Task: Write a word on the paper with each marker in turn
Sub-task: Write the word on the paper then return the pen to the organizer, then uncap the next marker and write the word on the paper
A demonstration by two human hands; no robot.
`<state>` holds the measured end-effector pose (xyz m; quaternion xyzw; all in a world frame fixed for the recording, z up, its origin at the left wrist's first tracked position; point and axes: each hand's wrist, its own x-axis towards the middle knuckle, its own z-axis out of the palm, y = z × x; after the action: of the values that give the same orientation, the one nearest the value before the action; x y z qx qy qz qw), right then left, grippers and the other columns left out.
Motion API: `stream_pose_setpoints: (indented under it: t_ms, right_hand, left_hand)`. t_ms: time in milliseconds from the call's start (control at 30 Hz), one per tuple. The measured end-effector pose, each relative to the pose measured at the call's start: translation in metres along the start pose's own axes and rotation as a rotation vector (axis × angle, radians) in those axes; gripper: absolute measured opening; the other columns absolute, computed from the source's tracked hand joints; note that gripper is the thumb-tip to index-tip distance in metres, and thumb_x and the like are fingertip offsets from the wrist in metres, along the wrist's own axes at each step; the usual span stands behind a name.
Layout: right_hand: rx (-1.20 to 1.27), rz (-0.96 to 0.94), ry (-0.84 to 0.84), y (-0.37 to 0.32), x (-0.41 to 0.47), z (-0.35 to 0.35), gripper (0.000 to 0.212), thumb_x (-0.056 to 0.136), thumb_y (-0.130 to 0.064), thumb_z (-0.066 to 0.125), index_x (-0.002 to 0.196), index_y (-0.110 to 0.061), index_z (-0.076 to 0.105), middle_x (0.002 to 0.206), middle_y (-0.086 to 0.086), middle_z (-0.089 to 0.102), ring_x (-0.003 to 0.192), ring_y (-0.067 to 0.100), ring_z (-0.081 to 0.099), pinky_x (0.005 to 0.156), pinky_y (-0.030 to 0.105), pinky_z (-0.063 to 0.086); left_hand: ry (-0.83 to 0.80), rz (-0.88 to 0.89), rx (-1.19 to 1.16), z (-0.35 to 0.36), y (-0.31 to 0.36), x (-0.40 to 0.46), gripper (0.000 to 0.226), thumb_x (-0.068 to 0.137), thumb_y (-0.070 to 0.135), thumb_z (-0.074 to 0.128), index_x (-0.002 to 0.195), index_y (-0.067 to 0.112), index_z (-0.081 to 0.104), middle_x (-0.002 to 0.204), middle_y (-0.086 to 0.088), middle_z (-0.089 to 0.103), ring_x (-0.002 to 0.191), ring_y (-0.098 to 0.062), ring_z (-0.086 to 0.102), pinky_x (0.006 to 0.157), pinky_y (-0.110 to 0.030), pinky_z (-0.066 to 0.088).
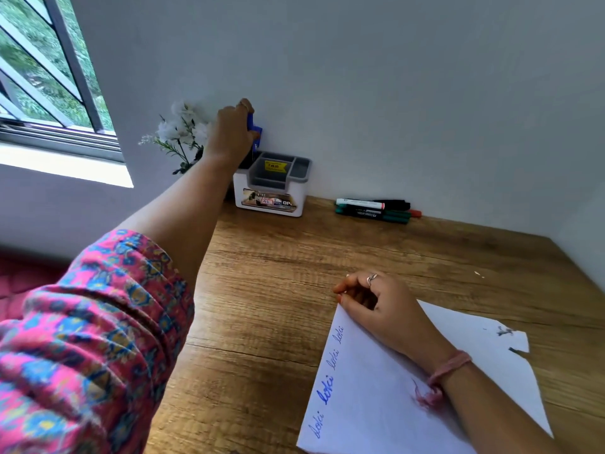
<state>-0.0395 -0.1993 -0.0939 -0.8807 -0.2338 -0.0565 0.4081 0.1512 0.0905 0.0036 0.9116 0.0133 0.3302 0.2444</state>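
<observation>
One light, stiff blue marker (253, 126) is gripped by the left hand (230, 132) at eleven o'clock; best held mid-barrel. Right hand (376, 303), loosely curled, rests on paper (376, 404).

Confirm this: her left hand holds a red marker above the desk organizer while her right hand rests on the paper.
Not quite: the marker in the left hand is blue, not red, as the head view shows. It is above the organizer, and the right hand rests on the paper.
</observation>
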Motion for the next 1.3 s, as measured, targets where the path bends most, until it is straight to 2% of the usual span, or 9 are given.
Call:
stream_pose_setpoints:
  t_ms: [233,333,400,500,633,800,900,1133,1300]
  right_hand:
    - [0.019,0.010,-0.004,-0.002,-0.001,-0.001,0.011,0.084,-0.009,0.066,0.089,-0.017,0.072,0.080,-0.006,0.065,0.072,-0.001,0.057,0.060,0.008,0.042]
    - [0.007,0.007,-0.010,-0.003,-0.001,-0.002,0.010,0.084,-0.009,0.066,0.090,-0.016,0.072,0.082,-0.005,0.065,0.073,-0.002,0.057,0.061,0.007,0.042]
    - [-0.003,0.006,-0.010,-0.003,0.000,-0.002,0.010,0.084,-0.010,0.066,0.089,-0.016,0.072,0.083,-0.004,0.065,0.074,-0.002,0.057,0.061,0.007,0.041]
    - [0.007,0.008,-0.011,-0.003,0.000,-0.001,0.011,0.084,-0.010,0.065,0.089,-0.018,0.071,0.084,-0.004,0.064,0.074,-0.002,0.057,0.061,0.007,0.042]
    - [0.030,0.010,-0.014,-0.003,-0.001,-0.001,0.011,0.085,-0.009,0.065,0.089,-0.018,0.070,0.085,-0.003,0.064,0.074,0.000,0.057,0.062,0.008,0.042]
    - [0.033,0.002,-0.022,-0.003,-0.001,-0.002,0.012,0.085,-0.008,0.065,0.090,-0.017,0.070,0.083,-0.008,0.062,0.076,-0.003,0.057,0.062,0.007,0.042]
    - [0.048,-0.003,-0.014,-0.001,0.000,-0.001,0.012,0.084,-0.007,0.064,0.089,-0.015,0.070,0.083,-0.004,0.063,0.073,-0.001,0.057,0.062,0.008,0.042]
    - [0.036,-0.004,-0.019,0.001,0.000,-0.001,0.013,0.084,-0.009,0.063,0.092,-0.017,0.071,0.086,-0.004,0.063,0.075,0.003,0.057,0.065,0.011,0.045]
    - [0.032,-0.001,-0.016,0.001,0.000,-0.002,0.013,0.085,-0.010,0.063,0.092,-0.016,0.071,0.087,-0.005,0.062,0.075,0.004,0.057,0.064,0.010,0.045]
  left_hand:
    - [-0.032,-0.031,0.053,-0.006,0.002,0.005,0.048,0.089,0.012,0.062,0.133,0.001,0.047,0.128,-0.024,0.050,0.114,-0.036,0.053,0.096,-0.038,0.043]
    - [-0.018,0.048,0.126,-0.014,0.016,0.001,0.048,0.090,0.009,0.059,0.135,-0.001,0.043,0.133,-0.023,0.042,0.118,-0.038,0.048,0.099,-0.039,0.041]
    - [0.018,0.162,0.262,-0.015,0.028,-0.008,0.047,0.090,0.011,0.059,0.133,-0.001,0.044,0.132,-0.023,0.038,0.117,-0.039,0.044,0.097,-0.043,0.045]
    - [0.071,0.287,0.382,-0.009,0.047,-0.025,0.045,0.092,0.019,0.057,0.132,0.003,0.044,0.129,-0.022,0.039,0.117,-0.038,0.041,0.083,-0.047,0.053]
    - [-0.033,0.375,0.298,0.015,0.076,-0.049,0.038,0.094,0.021,0.050,0.130,0.007,0.047,0.126,-0.018,0.042,0.113,-0.033,0.046,0.079,-0.042,0.053]
    - [-0.181,0.475,0.167,0.059,0.093,-0.074,0.034,0.094,0.017,0.049,0.126,0.006,0.050,0.123,-0.015,0.045,0.109,-0.029,0.051,0.090,-0.042,0.050]
    - [-0.298,0.478,0.129,0.081,0.101,-0.082,0.033,0.095,0.014,0.046,0.127,0.006,0.052,0.126,-0.014,0.046,0.111,-0.029,0.052,0.094,-0.042,0.047]
    - [-0.484,0.436,0.269,0.116,0.109,-0.087,0.036,0.096,0.021,0.049,0.126,0.003,0.055,0.123,-0.017,0.050,0.115,-0.035,0.049,0.094,-0.048,0.044]
    - [-0.496,0.423,0.297,0.122,0.108,-0.087,0.035,0.094,0.021,0.053,0.122,0.001,0.057,0.121,-0.020,0.049,0.111,-0.038,0.049,0.094,-0.048,0.044]
